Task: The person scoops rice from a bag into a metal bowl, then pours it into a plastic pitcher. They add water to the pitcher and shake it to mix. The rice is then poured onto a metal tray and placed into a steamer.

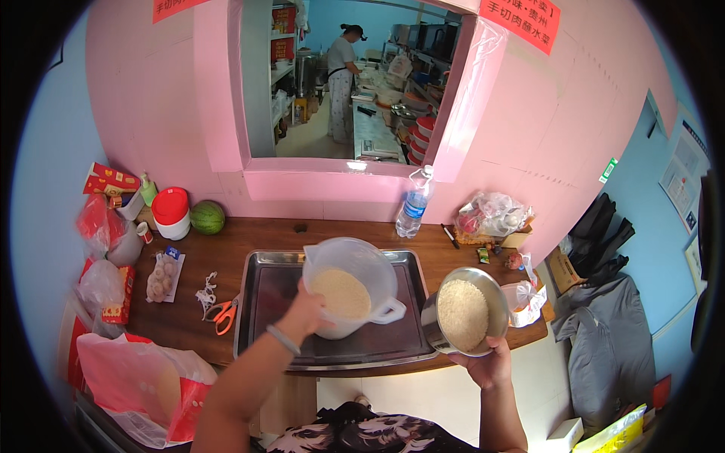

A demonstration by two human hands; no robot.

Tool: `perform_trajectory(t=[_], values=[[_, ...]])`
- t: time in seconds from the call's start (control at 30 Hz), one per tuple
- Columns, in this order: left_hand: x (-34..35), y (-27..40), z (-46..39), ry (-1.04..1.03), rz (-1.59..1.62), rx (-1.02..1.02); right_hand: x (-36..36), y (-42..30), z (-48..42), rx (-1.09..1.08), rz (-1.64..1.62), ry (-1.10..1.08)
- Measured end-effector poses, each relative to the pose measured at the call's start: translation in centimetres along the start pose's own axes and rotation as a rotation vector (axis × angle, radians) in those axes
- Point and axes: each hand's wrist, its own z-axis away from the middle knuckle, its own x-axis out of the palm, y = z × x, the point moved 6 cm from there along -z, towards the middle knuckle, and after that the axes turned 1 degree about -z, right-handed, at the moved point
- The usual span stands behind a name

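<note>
A translucent plastic measuring jug [382, 272] with pale grain in it stands tilted on a metal tray [422, 306]. My left hand [310, 310] grips the jug's near left side; its handle points right. My right hand [487, 359] holds a stainless steel bowl [433, 325] by its lower rim, to the right of the tray and at the table's front edge. The bowl is tipped somewhat and holds white rice [463, 314]. Orange-handled scissors [224, 317] lie just left of the tray.
A water bottle [412, 212] stands by the wall, with a marker pen [450, 236] and plastic bags [490, 212] to its right. A watermelon [207, 217], a red-lidded tub [171, 212] and bagged goods [161, 277] are at left. A person [341, 79] stands beyond the opening.
</note>
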Motion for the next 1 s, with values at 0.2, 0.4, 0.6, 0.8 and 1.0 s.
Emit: perform_trajectory(t=[0.2,0.4,0.6,0.8,1.0], values=[[-2.8,-1.9,2.1,-0.072,0.332,0.05,1.2,1.9,-0.6,0.074,-0.021,-0.018],[-0.2,2.6,4.2,0.194,0.372,0.089,3.3,0.8,-1.3,0.034,0.024,-0.021],[-1.0,0.8,2.8,0.12,0.436,0.055,3.8,1.4,-3.0,0.07,0.099,-0.057],[-0.3,1.8,3.4,0.172,0.406,-0.023,7.6,1.1,-5.3,0.093,0.181,-0.152],[-2.3,1.7,1.9,0.015,0.35,0.029,11.2,1.3,-9.9,0.113,0.232,-0.259]])
